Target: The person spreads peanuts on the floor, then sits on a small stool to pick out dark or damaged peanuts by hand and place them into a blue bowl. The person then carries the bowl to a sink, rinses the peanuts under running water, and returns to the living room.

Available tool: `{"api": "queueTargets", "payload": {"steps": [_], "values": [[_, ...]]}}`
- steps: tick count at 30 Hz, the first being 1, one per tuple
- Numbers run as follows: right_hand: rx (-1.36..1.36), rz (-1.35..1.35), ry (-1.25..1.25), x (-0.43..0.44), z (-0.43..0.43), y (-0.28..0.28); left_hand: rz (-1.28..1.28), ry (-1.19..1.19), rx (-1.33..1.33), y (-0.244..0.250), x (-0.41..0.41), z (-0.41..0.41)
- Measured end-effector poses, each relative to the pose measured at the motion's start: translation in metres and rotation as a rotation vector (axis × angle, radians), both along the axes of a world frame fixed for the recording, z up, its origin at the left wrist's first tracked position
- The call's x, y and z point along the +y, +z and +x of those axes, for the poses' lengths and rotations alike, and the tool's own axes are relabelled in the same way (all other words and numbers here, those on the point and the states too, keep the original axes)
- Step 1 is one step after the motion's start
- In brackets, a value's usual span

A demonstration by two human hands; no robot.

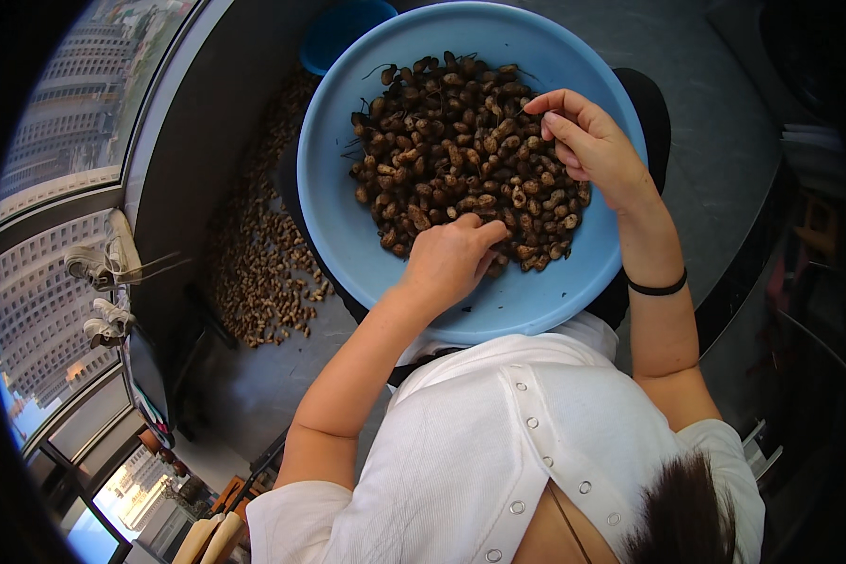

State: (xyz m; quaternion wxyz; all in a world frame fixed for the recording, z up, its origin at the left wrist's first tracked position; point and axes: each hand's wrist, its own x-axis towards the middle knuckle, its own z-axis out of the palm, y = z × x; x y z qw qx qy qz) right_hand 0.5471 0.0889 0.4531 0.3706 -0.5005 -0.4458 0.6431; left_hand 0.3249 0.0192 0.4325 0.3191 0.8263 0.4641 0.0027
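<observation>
A large blue plastic basin (338, 233) rests on the lap, holding a heap of unshelled peanuts (458, 141) with dark soil and thin stems on them. My left hand (451, 254) reaches into the near side of the heap, its fingers bent down against the peanuts; whether they grip one is hidden. Over the right side of the heap my right hand (581, 141) is raised, thumb and forefinger close together at what looks like a thin stem. That hand's other fingers are curled. It is too small to tell for sure whether anything is pinched there.
Many loose peanuts (268, 282) lie spread on the grey floor left of the basin. A smaller blue container (342, 32) stands beyond it. Shoes (116, 254) rest on the window ledge at the left, and a dark rounded object (144, 374) is below them.
</observation>
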Motion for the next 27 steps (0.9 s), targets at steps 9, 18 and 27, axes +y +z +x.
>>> {"api": "queueTargets", "payload": {"steps": [9, 18, 27], "values": [[0.033, 0.015, -0.155, 0.002, -0.003, 0.005, 0.245, 0.358, -0.273, 0.018, 0.045, -0.033], [-0.009, -0.018, -0.244, 0.004, 0.001, 0.005, 0.142, 0.179, -0.167, -0.006, 0.021, -0.005], [0.023, 0.136, -0.167, -0.001, -0.004, 0.005, -0.156, -0.084, 0.162, 0.036, 0.004, -0.029]]}}
